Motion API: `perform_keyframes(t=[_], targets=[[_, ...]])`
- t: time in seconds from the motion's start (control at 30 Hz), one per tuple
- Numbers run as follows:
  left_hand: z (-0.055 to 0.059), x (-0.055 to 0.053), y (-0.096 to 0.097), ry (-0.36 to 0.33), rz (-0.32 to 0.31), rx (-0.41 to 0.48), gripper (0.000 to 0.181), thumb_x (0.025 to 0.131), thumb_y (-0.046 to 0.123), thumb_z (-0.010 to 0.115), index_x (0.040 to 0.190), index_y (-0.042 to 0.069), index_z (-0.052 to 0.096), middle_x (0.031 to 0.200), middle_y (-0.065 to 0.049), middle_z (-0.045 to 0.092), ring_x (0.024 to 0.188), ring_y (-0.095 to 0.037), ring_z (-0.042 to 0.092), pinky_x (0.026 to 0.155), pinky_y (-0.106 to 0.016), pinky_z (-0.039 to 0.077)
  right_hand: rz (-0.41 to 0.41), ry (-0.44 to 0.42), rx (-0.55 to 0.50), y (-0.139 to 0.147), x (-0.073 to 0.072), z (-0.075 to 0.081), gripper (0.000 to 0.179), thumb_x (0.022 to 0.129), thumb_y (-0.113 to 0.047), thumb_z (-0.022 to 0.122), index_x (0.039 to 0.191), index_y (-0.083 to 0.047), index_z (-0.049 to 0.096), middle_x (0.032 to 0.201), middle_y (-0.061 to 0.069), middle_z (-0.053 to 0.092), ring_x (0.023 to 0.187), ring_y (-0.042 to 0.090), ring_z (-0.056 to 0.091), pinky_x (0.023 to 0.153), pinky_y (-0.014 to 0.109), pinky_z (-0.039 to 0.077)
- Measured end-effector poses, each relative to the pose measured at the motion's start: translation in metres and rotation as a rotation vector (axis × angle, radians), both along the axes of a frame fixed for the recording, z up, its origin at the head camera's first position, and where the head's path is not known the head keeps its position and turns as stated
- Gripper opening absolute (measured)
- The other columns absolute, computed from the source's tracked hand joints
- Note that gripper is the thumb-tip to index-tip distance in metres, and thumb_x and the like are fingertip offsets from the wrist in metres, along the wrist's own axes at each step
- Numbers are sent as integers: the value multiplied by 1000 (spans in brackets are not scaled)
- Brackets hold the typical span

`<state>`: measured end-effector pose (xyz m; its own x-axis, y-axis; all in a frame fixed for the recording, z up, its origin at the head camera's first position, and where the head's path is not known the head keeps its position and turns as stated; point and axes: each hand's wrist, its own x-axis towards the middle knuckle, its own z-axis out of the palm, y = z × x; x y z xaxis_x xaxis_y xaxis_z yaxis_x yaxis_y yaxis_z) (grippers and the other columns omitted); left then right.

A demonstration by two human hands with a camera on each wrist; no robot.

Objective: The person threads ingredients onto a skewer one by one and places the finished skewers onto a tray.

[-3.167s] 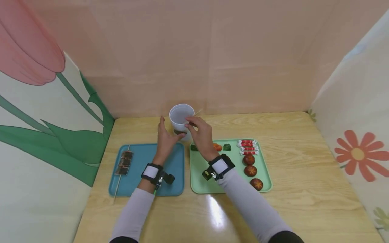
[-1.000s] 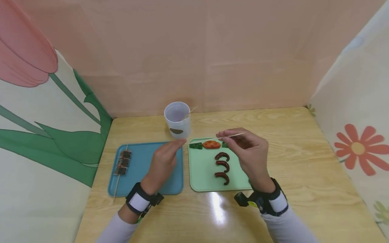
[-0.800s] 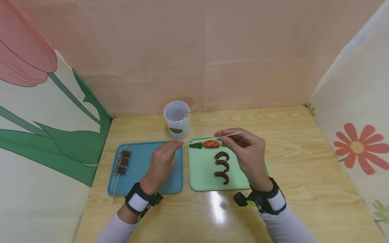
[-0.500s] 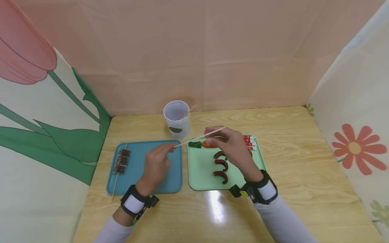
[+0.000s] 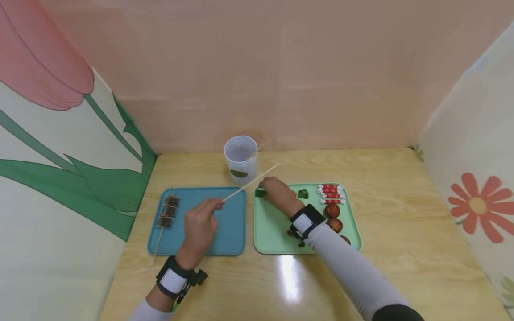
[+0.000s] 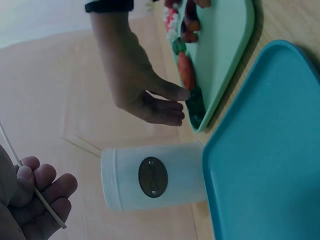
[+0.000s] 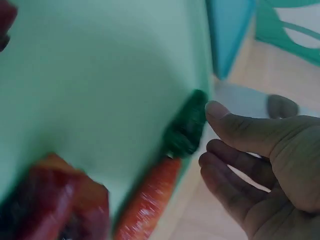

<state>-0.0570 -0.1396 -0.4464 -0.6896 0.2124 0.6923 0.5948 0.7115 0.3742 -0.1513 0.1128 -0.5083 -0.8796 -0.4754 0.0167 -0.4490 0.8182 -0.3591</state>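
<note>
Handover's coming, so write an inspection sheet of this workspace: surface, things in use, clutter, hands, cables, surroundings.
Surface: wood-grain table; blue tray and green tray side by side.
Job's things: bare stick; green piece on green tray; loaded skewer, overhanging blue tray's near edge; cup.
Clutter: nothing seen.
Hands: left hand pinches bare stick; right hand, thumb and fingers apart, by green piece, contact unclear.
Cables: nothing seen on the table.
Surroundings: peach backdrop, flower-print side panels.
</note>
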Motion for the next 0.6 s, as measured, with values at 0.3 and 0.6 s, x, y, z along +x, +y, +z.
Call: perform_keyframes(t=[0.3, 0.6], targets=[[-7, 7, -5, -27, 24, 15, 44, 71, -31, 59, 95, 2, 75, 83, -9, 77, 70, -19, 76, 57, -33, 60, -3, 130, 64, -6, 0, -24, 21, 92, 11, 61, 100, -2, 76, 92, 14, 74, 88, 30, 69, 75, 41, 59], [-9, 7, -9, -17, 49, 19, 40, 72, -30, 63, 94, 1, 75, 81, -9, 77, 69, -19, 76, 56, -33, 59, 2, 105, 64, -9, -4, -26, 21, 93, 11, 60, 102, 0, 75, 94, 16, 73, 91, 31, 69, 78, 42, 59]])
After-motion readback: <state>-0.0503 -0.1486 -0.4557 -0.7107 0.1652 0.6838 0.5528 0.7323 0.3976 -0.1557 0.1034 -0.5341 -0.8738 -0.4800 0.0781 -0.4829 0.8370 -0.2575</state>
